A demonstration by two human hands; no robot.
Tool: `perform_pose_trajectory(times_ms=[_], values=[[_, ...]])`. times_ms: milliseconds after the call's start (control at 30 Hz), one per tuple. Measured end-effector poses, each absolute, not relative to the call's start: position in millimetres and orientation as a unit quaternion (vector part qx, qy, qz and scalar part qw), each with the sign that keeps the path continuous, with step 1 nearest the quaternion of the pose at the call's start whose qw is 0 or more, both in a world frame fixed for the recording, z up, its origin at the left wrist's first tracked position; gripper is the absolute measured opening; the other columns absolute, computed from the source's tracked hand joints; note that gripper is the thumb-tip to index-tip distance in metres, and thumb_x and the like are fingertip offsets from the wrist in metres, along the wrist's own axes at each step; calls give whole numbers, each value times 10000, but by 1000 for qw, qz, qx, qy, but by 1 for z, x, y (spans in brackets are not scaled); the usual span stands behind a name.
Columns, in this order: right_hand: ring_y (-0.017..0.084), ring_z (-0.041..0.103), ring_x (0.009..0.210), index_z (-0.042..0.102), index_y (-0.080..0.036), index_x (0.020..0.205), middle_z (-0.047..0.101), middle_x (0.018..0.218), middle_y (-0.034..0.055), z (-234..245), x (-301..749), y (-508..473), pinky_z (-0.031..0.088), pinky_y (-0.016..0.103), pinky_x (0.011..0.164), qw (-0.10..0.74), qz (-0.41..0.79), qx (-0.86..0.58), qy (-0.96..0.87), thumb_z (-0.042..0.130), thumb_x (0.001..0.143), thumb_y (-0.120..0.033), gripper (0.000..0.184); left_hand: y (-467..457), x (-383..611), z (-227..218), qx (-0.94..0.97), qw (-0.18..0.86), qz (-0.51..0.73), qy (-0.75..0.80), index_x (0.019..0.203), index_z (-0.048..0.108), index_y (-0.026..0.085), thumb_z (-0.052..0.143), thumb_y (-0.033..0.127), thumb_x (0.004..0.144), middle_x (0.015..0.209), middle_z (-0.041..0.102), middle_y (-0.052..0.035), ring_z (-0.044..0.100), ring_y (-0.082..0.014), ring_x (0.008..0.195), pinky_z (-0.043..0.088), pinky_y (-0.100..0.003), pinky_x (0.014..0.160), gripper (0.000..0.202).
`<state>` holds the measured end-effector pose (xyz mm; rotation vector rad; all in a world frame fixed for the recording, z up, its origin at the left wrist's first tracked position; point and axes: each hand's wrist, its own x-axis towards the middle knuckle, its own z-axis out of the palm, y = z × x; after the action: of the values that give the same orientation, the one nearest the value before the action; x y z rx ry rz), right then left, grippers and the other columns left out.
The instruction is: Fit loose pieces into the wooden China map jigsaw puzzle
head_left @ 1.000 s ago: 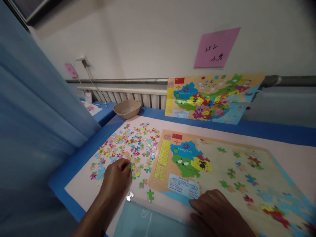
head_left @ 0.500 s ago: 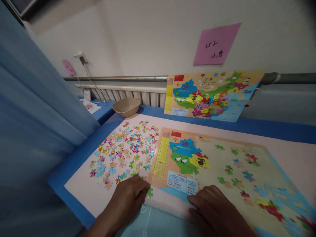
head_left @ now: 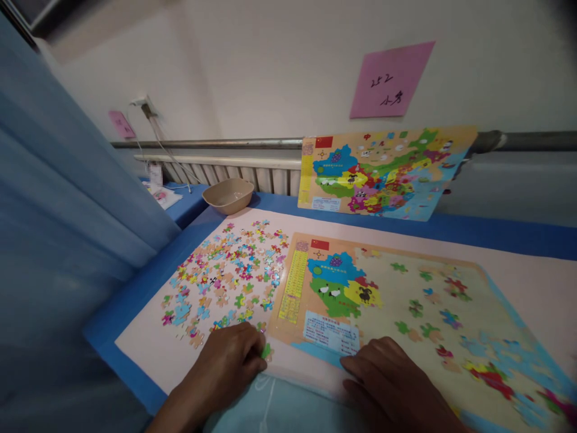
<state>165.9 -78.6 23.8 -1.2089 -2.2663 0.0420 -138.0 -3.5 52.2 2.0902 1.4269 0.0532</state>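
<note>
Green jigsaw piece touches the left hand's fingertips.

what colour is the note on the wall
The paper note is pink, clearest in the head view.

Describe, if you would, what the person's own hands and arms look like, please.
The left hand and right hand are bare, with no gloves, rings or watch showing, and the left forearm has no sleeve in view.

Left hand, right hand bare; left forearm bare too.
</note>
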Motion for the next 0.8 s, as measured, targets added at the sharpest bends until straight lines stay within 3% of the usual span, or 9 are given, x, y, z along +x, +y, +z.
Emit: perform_pose_trajectory(times_ms=[100,300,500,800], values=[[214,595,780,594,-230,1072,667,854,27,24,166,-79,441,341,730,279,15,-453,-847,484,1093,-195,118,-3,-146,51,779,301,28,549,808,643,212,691,216,833,831,692,29,601,-155,789,324,-301,709,54],[212,597,780,606,-230,1077,673,859,24,23,167,-79,446,345,741,282,15,-451,-847,507,1069,-162,120,-1,-158,49,819,292,69,489,761,577,206,509,111,902,792,624,29,581,-129,791,335,-283,719,183],[210,605,781,611,-234,1071,674,857,23,22,168,-79,457,344,743,284,11,-457,-843,512,1080,-189,110,-2,-151,45,813,300,55,497,858,645,225,573,114,827,895,676,21,619,-161,885,360,-300,775,136],[198,612,770,608,-237,1073,681,856,16,24,168,-78,471,338,738,294,4,-452,-842,494,1080,-175,130,-7,-148,47,802,282,34,526,855,642,219,585,156,853,922,704,-1,636,-189,892,373,-325,787,85]])
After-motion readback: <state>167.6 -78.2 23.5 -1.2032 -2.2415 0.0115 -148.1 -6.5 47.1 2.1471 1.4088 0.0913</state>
